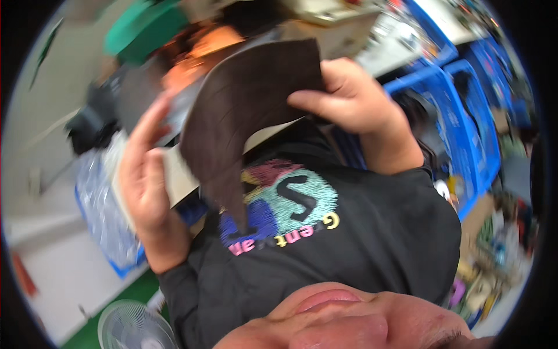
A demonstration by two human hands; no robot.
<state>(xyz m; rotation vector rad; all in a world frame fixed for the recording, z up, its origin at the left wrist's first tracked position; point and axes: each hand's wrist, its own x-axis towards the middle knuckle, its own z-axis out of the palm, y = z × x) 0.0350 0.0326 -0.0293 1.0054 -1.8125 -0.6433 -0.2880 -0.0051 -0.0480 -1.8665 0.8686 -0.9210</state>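
A curved, dark brown flat piece [238, 96], looking like leather or stiff cloth, hangs in front of my chest. My right hand [363, 107] grips its upper right end, thumb on the near face and the fingers mostly hidden behind. The piece bends down to a narrow tip over my dark shirt. To its left, my left hand [145, 174] is raised with fingers stretched out and thumb apart. It looks empty, a small gap away from the brown edge; motion blurs it somewhat.
Blue plastic crates [474, 131] holding dark items stand at the right. A clear plastic bag [110, 203] lies in a blue-edged container at the left. A green object [142, 32] and orange items [209, 49] sit at the back, blurred. A fan [136, 328] is at lower left.
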